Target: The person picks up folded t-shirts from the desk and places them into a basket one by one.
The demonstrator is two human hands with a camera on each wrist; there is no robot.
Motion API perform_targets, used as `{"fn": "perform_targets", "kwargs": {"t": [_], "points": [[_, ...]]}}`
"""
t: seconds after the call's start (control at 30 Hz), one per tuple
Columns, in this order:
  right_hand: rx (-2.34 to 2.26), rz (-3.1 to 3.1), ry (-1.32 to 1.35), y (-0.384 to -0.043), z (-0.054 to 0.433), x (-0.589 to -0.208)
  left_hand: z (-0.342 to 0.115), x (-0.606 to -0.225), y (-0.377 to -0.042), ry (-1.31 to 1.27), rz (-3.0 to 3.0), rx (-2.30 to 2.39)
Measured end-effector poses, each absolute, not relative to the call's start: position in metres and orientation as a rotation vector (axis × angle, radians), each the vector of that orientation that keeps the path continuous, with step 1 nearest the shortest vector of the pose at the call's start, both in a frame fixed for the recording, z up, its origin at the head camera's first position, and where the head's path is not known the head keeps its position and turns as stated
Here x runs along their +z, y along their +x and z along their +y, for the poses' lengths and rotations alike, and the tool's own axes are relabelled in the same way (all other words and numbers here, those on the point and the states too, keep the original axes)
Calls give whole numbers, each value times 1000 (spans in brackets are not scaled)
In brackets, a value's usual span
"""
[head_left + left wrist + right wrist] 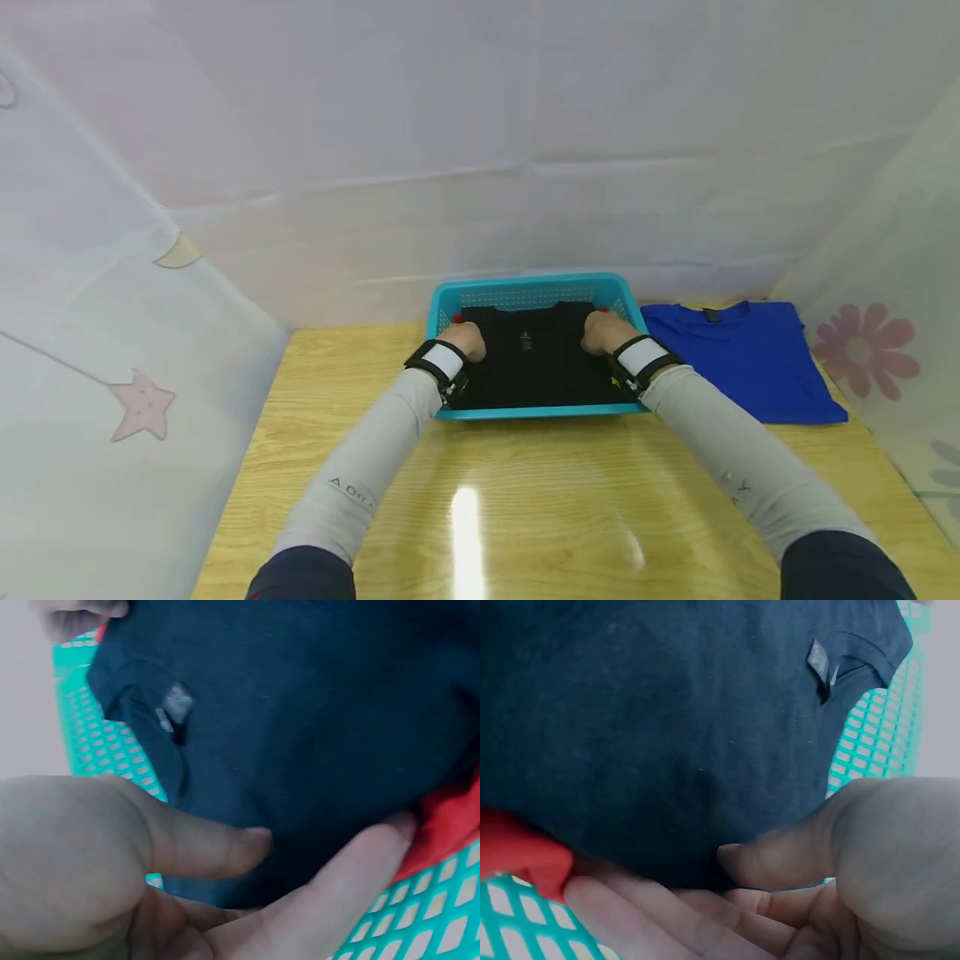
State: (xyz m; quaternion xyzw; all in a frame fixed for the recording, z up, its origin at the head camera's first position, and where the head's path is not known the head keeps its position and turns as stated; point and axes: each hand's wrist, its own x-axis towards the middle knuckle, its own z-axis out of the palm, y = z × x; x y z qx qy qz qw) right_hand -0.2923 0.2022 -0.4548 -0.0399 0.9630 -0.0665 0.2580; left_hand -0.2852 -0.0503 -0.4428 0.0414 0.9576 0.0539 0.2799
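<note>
A folded black T-shirt [531, 367], its collar and neck label toward the far side, lies inside a turquoise plastic basket [536, 412]. My left hand [465, 339] pinches the shirt's left side edge, thumb on top and fingers beneath. On the opposite edge, my right hand [604, 332] holds the shirt the same way. Red fabric [450, 825] shows under the black shirt beside the left fingertips. More red cloth [517, 847] peeks out by the right fingers in the right wrist view. The black shirt hides most of what lies below it.
A folded blue T-shirt [742, 358] lies on the wooden table [360, 467] just right of the basket. White sheeting [480, 167] closes off the back and both sides of the table.
</note>
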Motion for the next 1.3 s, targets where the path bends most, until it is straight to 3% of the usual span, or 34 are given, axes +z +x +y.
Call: {"fn": "perform_targets", "kwargs": {"t": [0.47,0.7,1.3], "points": [[-384,2634,-260,-259,202,-411,-63,-417,-250,72,2664,317],[-529,2825,-348,-216,217,-401,-54,-414,-211,384,2811,484],[-1172,3074,-345,-118,241,-438,-19,-475,-139,1184,3208,1006]]}}
